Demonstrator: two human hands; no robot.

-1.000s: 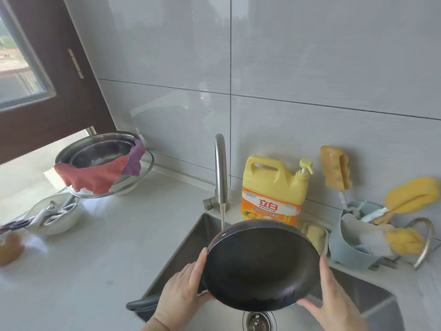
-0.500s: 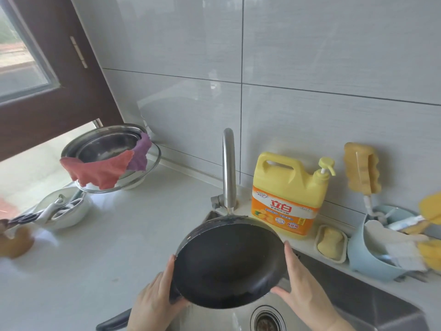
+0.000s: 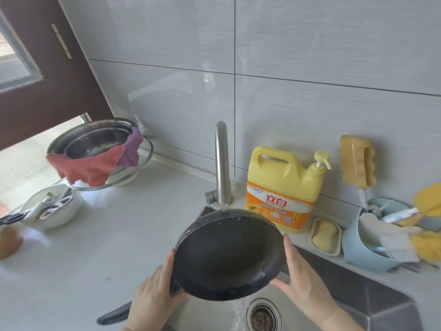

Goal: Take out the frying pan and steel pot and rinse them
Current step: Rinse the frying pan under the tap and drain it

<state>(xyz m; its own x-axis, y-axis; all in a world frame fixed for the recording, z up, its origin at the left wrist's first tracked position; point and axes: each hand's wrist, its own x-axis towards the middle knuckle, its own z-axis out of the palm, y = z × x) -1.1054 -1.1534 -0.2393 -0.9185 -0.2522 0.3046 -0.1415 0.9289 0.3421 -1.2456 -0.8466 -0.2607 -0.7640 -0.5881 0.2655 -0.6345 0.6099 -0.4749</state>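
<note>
A black frying pan point(image 3: 226, 256) is tilted up over the sink point(image 3: 372, 304), its top rim right under the faucet point(image 3: 222, 163) spout. Water runs off its lower edge toward the drain point(image 3: 262, 318). My left hand point(image 3: 152, 297) grips the pan's left rim, thumb along the edge, above the dark handle point(image 3: 114, 316) that points down-left. My right hand point(image 3: 303, 280) holds the right rim, its fingers lying along the edge. A steel pot point(image 3: 95, 139) sits on the counter at the back left with red and purple cloths point(image 3: 90, 168) draped over it.
A yellow detergent jug point(image 3: 284, 187) stands behind the pan, a soap dish point(image 3: 325, 235) beside it. A blue holder point(image 3: 367, 244) with sponges and brushes is at the right. A white bowl with utensils point(image 3: 50, 209) sits at the left on the counter point(image 3: 95, 259).
The view has dropped and swung left, so everything sits more to the right. The pan stays under the spout in both hands; water now streams off its lower edge.
</note>
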